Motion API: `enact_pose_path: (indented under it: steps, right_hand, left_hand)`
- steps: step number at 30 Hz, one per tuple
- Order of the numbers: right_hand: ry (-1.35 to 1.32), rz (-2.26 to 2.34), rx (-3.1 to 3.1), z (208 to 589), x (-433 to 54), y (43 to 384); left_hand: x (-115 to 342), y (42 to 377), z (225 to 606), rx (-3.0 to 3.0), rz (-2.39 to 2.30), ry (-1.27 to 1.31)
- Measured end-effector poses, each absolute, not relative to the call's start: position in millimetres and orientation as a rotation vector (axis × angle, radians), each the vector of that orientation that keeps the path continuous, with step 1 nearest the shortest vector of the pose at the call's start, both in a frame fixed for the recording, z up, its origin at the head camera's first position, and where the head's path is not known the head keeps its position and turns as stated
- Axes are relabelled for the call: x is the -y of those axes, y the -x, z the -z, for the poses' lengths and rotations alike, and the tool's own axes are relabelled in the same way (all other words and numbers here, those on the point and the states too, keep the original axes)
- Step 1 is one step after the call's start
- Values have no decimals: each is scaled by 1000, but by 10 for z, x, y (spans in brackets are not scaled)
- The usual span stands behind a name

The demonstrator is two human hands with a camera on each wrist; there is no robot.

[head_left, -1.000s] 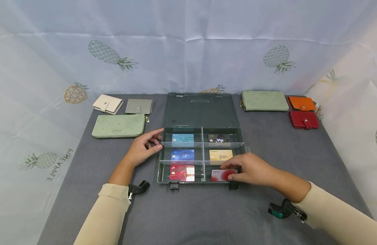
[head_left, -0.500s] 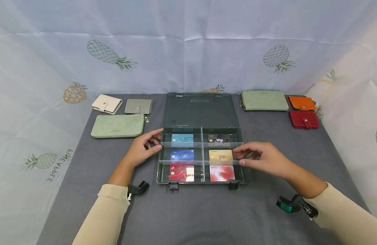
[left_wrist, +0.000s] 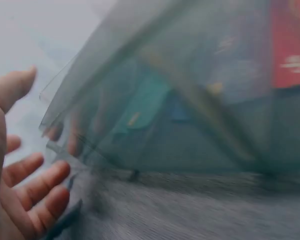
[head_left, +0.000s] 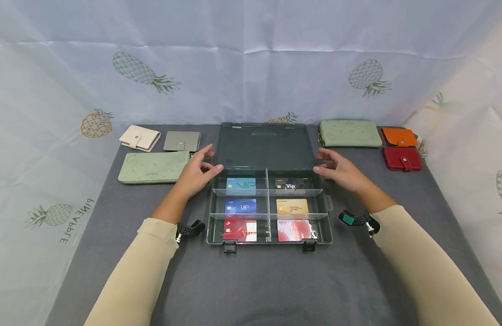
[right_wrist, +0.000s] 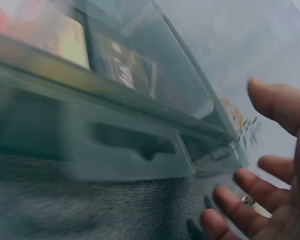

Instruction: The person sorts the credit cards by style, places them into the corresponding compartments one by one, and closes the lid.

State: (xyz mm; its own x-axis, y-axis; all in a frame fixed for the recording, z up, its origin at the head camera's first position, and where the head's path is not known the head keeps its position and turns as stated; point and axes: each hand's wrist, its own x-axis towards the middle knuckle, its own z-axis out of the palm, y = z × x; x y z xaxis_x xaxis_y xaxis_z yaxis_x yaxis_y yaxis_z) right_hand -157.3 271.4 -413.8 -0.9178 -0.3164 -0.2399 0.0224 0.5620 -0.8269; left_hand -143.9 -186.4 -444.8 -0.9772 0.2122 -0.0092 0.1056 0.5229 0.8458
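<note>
A translucent dark plastic box [head_left: 269,241] lies with its lid [head_left: 267,147] folded back, away from the person. Its six-part tray, split by clear dividers, bears one card per compartment: a light blue card [head_left: 240,186], a black card [head_left: 289,184], a blue card [head_left: 240,206], a gold card [head_left: 292,206], a red card [head_left: 240,230] and a pink card [head_left: 294,230]. My left hand [head_left: 195,174] is at the box's left side near the hinge, fingers spread, holding nothing. On the opposite side my right hand [head_left: 340,170] is beside the lid's lower corner, fingers apart and holding nothing.
Left of the box lie a cream wallet [head_left: 140,138], a grey wallet [head_left: 181,141] and a long green wallet [head_left: 153,167]. Another green wallet [head_left: 350,133], an orange wallet [head_left: 399,136] and a red wallet [head_left: 403,158] lie at the back right. A pineapple-print curtain [head_left: 218,81] hangs behind.
My right hand has let go of the pink card, which lies flat in the front right compartment, and has moved back toward the lid. My left hand has shifted slightly backward.
</note>
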Motion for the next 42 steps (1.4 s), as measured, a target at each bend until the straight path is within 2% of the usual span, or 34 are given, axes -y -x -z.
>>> enact_pose_path:
  steps: [8, 14, 24, 29, 37, 42]
  right_hand:
    - [250, 1144, -2403, 4242, -2701, 1823]
    - [234, 1202, -2366, 4220, -2709, 1835]
    - [209, 1230, -2549, 4128, -2604, 1795]
    - [286, 1292, -2673, 3996, -2618, 1663]
    - [521, 1683, -2429, 3929, -2877, 1266]
    - [595, 1583, -2362, 3992, -3053, 1035]
  left_hand:
    - [1784, 1631, 4430, -2672, -1235, -229]
    - [1762, 1648, 4384, -2640, -1202, -185]
    - [1738, 1635, 4195, -2780, -1150, -258]
    - [1782, 1548, 4046, -2762, -1356, -321]
    - [2067, 1218, 4040, -2509, -1609, -520]
    - [2253, 1043, 4146, -2393, -1593, -710]
